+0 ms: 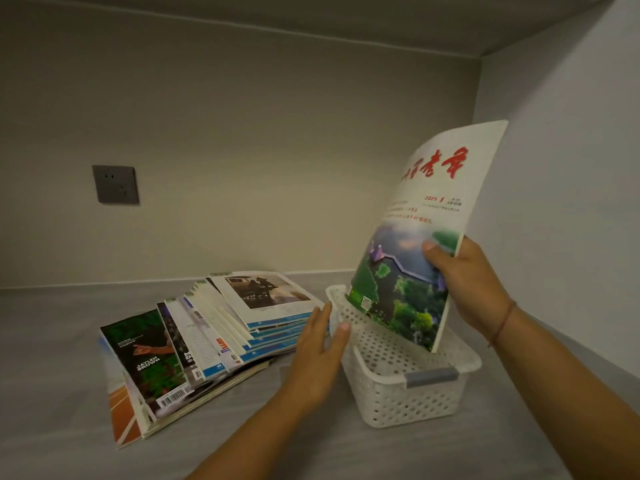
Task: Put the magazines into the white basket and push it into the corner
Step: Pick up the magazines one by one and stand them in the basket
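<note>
A white perforated basket (408,393) with grey handle clips stands on the grey shelf, a little out from the right wall. My right hand (467,282) grips a magazine (419,244) with red title lettering and a green landscape cover. The magazine stands upright and tilted, its lower edge inside the basket. My left hand (320,344) is open, fingers spread, between the basket's left rim and the fanned pile of magazines (207,337). That pile lies flat on the shelf to the basket's left.
The back wall and right wall meet in a corner (476,202) behind the basket. A dark wall socket (116,184) sits on the back wall at the left. The shelf's ceiling runs overhead.
</note>
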